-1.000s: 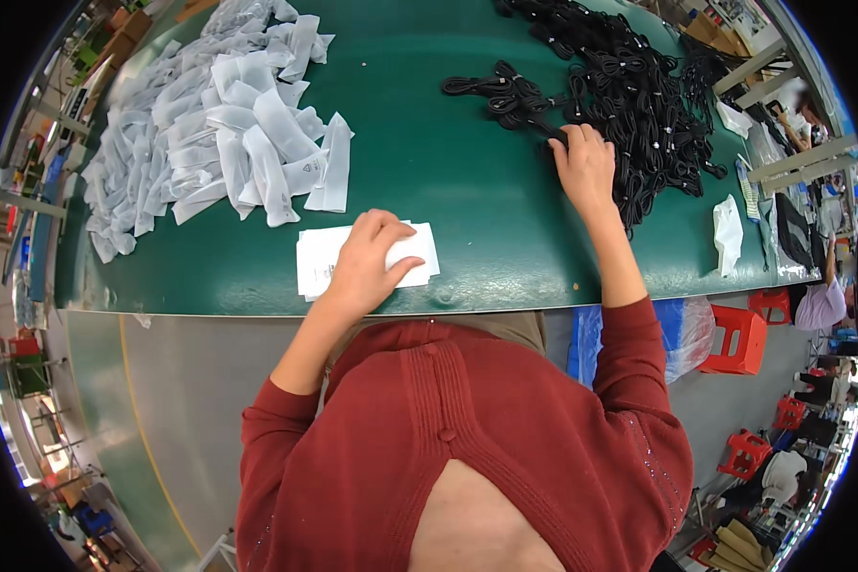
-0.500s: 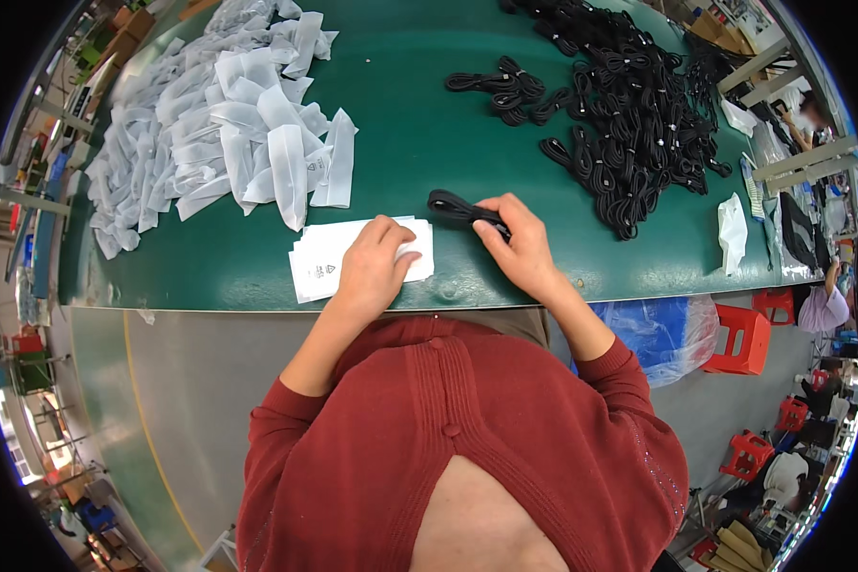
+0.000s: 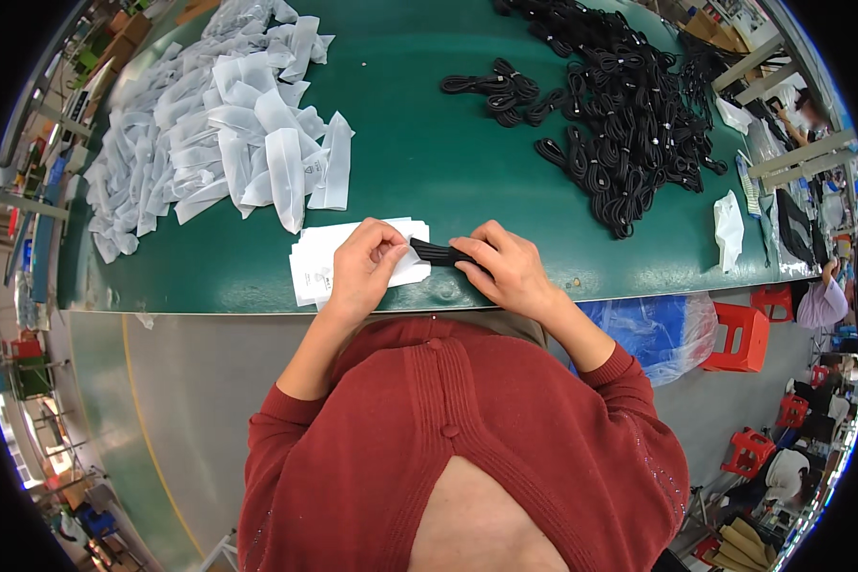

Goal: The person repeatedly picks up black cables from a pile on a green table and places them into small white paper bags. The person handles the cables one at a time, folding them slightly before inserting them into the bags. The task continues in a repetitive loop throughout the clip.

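Observation:
My right hand (image 3: pixel 510 271) is closed around a bundled black cable (image 3: pixel 436 253), holding it level near the front edge of the table. The cable's left end meets the edge of a thin white bag (image 3: pixel 412 260). My left hand (image 3: pixel 364 270) pinches that bag between thumb and fingers. Beneath the left hand lies a stack of flat white bags (image 3: pixel 307 264) with small printed marks, slightly fanned out. How far the cable's tip reaches into the bag is hard to see, as my left fingers partly cover it.
Many filled, whitish translucent bags (image 3: pixel 191 133) are heaped on the green table (image 3: pixel 391 124) at the left. At the right lies a big pile of bundled black cables (image 3: pixel 629 124), with a few bundles (image 3: pixel 505 91) apart from it. A crumpled white bag (image 3: pixel 727 231) sits farther right.
My right hand has brought the cable bundle left and down to the bag's edge. My left hand, earlier resting on the stack, now pinches the bag's edge.

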A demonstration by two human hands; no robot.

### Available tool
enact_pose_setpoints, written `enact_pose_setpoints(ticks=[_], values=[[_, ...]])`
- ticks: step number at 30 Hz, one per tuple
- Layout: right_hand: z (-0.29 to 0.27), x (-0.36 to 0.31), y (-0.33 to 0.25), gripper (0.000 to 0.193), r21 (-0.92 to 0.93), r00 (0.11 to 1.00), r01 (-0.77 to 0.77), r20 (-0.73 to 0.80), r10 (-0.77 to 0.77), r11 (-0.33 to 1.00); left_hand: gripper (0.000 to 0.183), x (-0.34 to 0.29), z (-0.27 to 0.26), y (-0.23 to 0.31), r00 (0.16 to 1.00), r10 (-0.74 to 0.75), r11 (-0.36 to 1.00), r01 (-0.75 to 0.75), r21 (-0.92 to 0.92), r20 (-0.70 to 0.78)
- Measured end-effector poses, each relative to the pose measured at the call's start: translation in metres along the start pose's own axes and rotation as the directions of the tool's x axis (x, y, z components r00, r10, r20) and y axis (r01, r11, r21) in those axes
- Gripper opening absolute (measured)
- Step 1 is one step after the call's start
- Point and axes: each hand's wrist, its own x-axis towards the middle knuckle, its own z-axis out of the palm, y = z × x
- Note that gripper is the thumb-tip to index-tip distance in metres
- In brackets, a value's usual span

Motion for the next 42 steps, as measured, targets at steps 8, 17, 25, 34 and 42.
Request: enact_pose_setpoints(ticks=[8,17,25,34,42], values=[[-0.003,-0.001,0.001,0.025,0.563,0.727,-0.682,0.458,0.511,0.466,0.007,0.004,-0.007,0.013,0.983,0.169,0.978,-0.177,0.108,0.075],[-0.001,-0.008,0.005,0.030,0.780,0.678,-0.623,0.495,0.543,0.067,0.009,-0.001,-0.003,0.008,1.000,0.019,0.988,-0.018,0.155,-0.003],[0.007,-0.011,0.002,0.030,0.758,0.603,-0.645,0.585,0.542,-0.100,0.006,-0.003,0.000,0.003,0.999,-0.009,0.999,0.010,0.042,-0.033],[0.015,-0.015,-0.008,0.022,0.545,0.848,-0.516,0.218,0.483,0.661,0.006,-0.003,0.003,0.005,0.998,0.055,0.998,-0.056,0.034,0.030],[0.012,0.005,-0.013,0.028,0.127,0.995,-0.041,-0.081,0.052,0.991,0.007,0.010,-0.004,0.024,0.974,0.211,0.965,-0.222,0.141,0.085]])
